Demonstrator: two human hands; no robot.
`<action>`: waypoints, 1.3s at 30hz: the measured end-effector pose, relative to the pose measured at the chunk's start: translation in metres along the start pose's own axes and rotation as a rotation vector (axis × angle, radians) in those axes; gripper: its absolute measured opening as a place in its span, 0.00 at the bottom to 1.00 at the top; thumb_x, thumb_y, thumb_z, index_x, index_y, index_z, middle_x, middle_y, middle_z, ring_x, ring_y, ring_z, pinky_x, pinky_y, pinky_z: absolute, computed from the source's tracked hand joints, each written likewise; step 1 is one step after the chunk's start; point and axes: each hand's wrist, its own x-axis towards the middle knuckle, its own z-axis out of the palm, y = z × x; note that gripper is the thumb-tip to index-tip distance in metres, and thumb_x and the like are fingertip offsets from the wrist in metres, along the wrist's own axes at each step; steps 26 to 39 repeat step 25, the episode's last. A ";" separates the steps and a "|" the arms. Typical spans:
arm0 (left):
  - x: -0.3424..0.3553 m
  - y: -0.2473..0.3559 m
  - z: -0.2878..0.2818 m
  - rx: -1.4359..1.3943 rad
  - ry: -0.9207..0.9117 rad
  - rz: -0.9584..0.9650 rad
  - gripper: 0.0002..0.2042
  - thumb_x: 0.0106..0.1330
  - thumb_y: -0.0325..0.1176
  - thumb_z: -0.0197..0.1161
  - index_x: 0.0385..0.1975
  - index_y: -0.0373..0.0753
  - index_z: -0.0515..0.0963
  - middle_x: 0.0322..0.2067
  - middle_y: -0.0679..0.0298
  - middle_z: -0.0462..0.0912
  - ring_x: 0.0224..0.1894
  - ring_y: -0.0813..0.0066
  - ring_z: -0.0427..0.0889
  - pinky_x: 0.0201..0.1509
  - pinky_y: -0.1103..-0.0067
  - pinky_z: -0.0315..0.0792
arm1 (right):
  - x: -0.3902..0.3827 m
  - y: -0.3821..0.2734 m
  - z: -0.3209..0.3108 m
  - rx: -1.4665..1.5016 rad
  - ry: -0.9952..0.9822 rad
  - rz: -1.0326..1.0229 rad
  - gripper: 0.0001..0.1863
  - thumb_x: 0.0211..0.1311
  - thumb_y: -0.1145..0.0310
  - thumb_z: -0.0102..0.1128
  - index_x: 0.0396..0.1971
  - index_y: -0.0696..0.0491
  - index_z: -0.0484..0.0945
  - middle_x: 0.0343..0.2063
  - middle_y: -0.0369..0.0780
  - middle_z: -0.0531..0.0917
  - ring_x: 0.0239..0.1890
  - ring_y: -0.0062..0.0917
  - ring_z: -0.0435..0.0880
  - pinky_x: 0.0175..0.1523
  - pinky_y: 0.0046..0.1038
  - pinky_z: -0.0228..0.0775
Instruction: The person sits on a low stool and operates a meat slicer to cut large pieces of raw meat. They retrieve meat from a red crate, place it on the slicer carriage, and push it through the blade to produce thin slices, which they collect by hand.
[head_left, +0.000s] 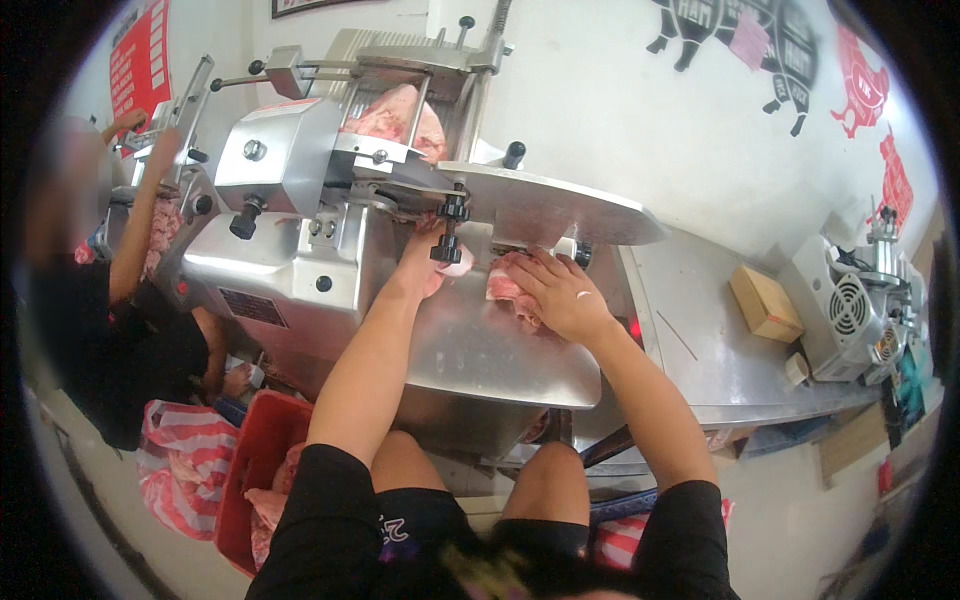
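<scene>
A metal meat slicer (290, 250) stands before me, with a large chunk of raw meat (395, 120) in its carriage. My right hand (565, 295) is closed over a folded stack of meat slices (515, 290) on the slicer's steel receiving tray (500, 355), below the long metal plate (560, 205). My left hand (430, 265) reaches under the blade area, beside a black knob (447, 250). A pale pink piece, perhaps a meat slice, shows by its fingers, which are mostly hidden.
At left a co-worker (100, 330) is beside another slicer with meat. A red crate (240, 480) of meat and a red-striped bag (180, 450) sit low on the left. On the right, a steel counter (690, 340) holds a cardboard box (765, 303) and a smaller machine (845, 305).
</scene>
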 end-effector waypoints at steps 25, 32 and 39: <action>0.013 -0.009 -0.001 -0.186 -0.153 0.173 0.27 0.68 0.35 0.66 0.66 0.37 0.70 0.47 0.58 0.85 0.34 0.69 0.83 0.42 0.71 0.77 | 0.001 -0.003 0.019 0.343 0.038 -0.048 0.31 0.71 0.46 0.55 0.69 0.44 0.69 0.72 0.38 0.67 0.76 0.43 0.58 0.77 0.47 0.52; 0.013 -0.009 -0.001 -0.186 -0.153 0.173 0.27 0.68 0.35 0.66 0.66 0.37 0.70 0.47 0.58 0.85 0.34 0.69 0.83 0.42 0.71 0.77 | 0.001 -0.003 0.019 0.343 0.038 -0.048 0.31 0.71 0.46 0.55 0.69 0.44 0.69 0.72 0.38 0.67 0.76 0.43 0.58 0.77 0.47 0.52; 0.013 -0.009 -0.001 -0.186 -0.153 0.173 0.27 0.68 0.35 0.66 0.66 0.37 0.70 0.47 0.58 0.85 0.34 0.69 0.83 0.42 0.71 0.77 | 0.001 -0.003 0.019 0.343 0.038 -0.048 0.31 0.71 0.46 0.55 0.69 0.44 0.69 0.72 0.38 0.67 0.76 0.43 0.58 0.77 0.47 0.52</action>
